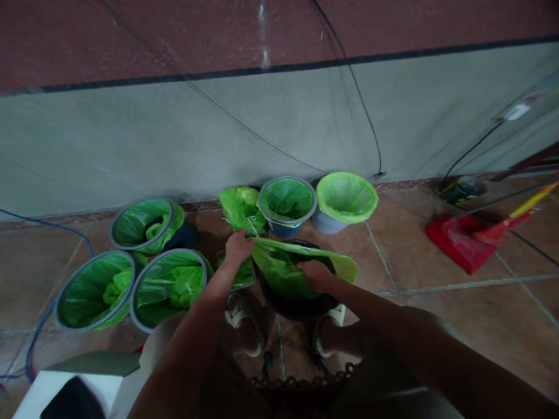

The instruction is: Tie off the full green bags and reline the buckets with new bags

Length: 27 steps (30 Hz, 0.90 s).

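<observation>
Clamping left hand (pixel 238 244) fingers on the green bag (pixel 283 265) over the dark bin (pixel 301 308), right hand (pixel 317 274) fingers sunk inside it, closure impossible to tell, lined pails (pixel 287 201) just beyond.

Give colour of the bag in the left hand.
Bright green; the bag shows best in the head view.
</observation>
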Tool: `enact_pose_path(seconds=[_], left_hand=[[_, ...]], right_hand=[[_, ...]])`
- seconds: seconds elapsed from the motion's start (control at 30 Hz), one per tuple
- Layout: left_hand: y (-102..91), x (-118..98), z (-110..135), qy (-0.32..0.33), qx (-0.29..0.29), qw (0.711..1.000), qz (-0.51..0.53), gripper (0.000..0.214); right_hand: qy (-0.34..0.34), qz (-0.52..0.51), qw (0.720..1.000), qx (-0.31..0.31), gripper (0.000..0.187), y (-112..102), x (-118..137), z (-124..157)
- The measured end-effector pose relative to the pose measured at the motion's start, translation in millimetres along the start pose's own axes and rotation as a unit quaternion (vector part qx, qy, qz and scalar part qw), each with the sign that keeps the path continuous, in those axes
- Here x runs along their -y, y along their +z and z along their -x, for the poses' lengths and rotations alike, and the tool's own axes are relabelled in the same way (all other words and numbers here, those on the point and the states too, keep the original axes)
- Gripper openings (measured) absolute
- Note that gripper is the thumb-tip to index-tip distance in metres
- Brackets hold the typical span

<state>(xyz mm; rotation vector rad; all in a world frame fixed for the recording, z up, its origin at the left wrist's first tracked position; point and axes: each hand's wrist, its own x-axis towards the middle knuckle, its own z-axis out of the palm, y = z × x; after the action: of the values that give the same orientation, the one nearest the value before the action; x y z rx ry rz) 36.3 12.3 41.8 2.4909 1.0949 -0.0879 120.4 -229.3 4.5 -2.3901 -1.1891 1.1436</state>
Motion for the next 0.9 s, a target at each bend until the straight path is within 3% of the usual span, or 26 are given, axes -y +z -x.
enact_pose_path(seconds=[0.1,0.17,0.23,0.33,0.43,0.5,0.57,0.63,0.7,0.8,0.9], left_hand=[[-4.8,-20,13,0.066,-0.086,0.993,0.037,0.044],[-5.3,-33,23,0.161,-0.074,0.981,0.08,0.041],[-2.8,-42,34,0.251,0.008,0.96,0.123,0.041],[4.4,-48,48,0.308,0.17,0.924,0.148,0.039],[10.1,-46,58,0.315,0.31,0.888,0.127,0.044],[12.2,-44,61,0.322,0.368,0.867,0.095,0.052],[13.8,-44,63,0.338,0.38,0.859,0.052,0.041],[14.9,-44,65,0.354,0.356,0.865,0.012,0.021],[15.2,-46,65,0.365,0.326,0.872,-0.013,0.021],[13.6,-48,66,0.383,0.32,0.866,-0.032,0.023],[12.6,-50,69,0.401,0.34,0.85,-0.045,0.022]], right_hand=[[-0.032,-0.024,0.999,0.03,0.022,-19,-4,0],[-0.034,-0.11,0.991,0.061,0.019,-26,-7,2],[-0.003,-0.229,0.969,0.094,0.018,-29,-12,5],[0.05,-0.334,0.932,0.131,0.015,-28,-21,7],[0.067,-0.324,0.932,0.149,0.01,-25,-27,9],[0.069,-0.293,0.938,0.17,0.013,-25,-28,10],[0.057,-0.26,0.944,0.193,0.017,-27,-27,13],[0.041,-0.245,0.946,0.208,0.021,-30,-26,15],[0.034,-0.266,0.941,0.207,0.026,-33,-27,15],[0.06,-0.328,0.932,0.146,0.032,-33,-30,9],[0.081,-0.281,0.955,0.054,0.019,-20,-33,-5]])
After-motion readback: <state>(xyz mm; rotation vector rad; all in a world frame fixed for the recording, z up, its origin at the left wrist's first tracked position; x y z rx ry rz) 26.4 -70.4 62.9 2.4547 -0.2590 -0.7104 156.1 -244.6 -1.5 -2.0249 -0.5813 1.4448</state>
